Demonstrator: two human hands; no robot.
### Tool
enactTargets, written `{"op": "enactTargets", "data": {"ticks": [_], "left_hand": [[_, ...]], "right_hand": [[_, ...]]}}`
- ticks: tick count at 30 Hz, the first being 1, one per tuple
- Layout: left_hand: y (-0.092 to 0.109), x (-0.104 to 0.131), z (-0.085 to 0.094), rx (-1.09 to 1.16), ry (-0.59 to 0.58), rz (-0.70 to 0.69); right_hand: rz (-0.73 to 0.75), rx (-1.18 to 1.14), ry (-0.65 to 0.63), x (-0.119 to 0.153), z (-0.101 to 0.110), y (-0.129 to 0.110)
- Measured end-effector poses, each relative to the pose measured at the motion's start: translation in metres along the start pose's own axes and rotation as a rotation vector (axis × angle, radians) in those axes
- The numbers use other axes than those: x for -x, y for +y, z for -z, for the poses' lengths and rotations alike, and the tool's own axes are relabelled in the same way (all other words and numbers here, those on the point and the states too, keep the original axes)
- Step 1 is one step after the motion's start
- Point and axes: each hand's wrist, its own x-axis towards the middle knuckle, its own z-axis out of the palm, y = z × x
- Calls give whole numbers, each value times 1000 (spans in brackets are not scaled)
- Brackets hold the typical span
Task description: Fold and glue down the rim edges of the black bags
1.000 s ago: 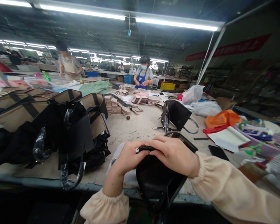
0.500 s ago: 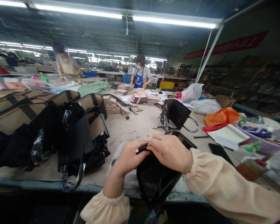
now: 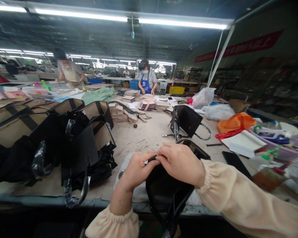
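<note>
A black handbag stands at the near edge of the worktable, its lower part hanging over the edge. My left hand pinches the bag's top rim from the left. My right hand grips the same rim from the right, fingertips meeting the left hand's at a thin dark strip. Both wrists wear cream sleeves. The bag's opening is mostly hidden under my hands.
A heap of black and tan bags fills the table's left. Another black handbag lies beyond my hands. Plastic bags, a white sheet, a phone and a tub crowd the right. Two people work at the far end.
My hands have shifted slightly on the bag's rim, the fingertips now pinching closer together. The view has tilted a little; the bag stays in place.
</note>
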Motion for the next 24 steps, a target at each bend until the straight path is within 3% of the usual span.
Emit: {"op": "enactTargets", "data": {"ticks": [6,15,20,24], "left_hand": [[-5,0,-5,-89,81,-11],[-7,-2,-6,-122,131,56],[-5,-2,-7,-71,124,97],[-4,-1,-8,-73,159,110]], "right_hand": [[-95,-12,-14,-5,-1,4],[-29,-167,-80,1,9,31],[-34,-133,-140,6,10,41],[-56,-81,-109,5,8,42]]}}
